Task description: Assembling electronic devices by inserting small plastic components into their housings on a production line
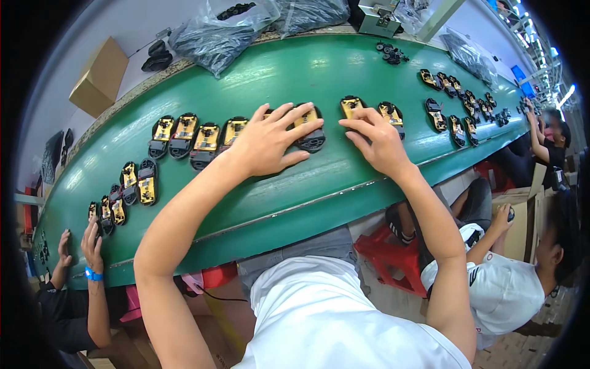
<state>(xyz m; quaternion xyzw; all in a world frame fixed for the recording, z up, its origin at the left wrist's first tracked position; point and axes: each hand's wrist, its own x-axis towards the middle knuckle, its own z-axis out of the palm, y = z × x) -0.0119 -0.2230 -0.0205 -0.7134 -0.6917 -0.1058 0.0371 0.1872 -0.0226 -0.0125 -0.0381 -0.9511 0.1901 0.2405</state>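
Plastic bag (pixel 215 46) of black parts (pixel 236 11), left fingers (pixel 296 115) spread over units (pixel 313 141), right fingers (pixel 356 125) parted

Left hand (pixel 273 140) partly covers a black-and-yellow unit (pixel 313 142). Right hand (pixel 373 138) obscures part of a second unit (pixel 351 105). White shirt (pixel 332 320) is cut off at near edge. Dark parts (pixel 42 249), far left: too small to identify.

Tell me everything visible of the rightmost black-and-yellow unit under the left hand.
The unit is an elongated, rounded black shell, plastic by its look, with a yellow panel facing up. It lies on the green surface, its long axis pointing away from the person. The left hand reaches its fingers over it, hiding part; contact looks likely.
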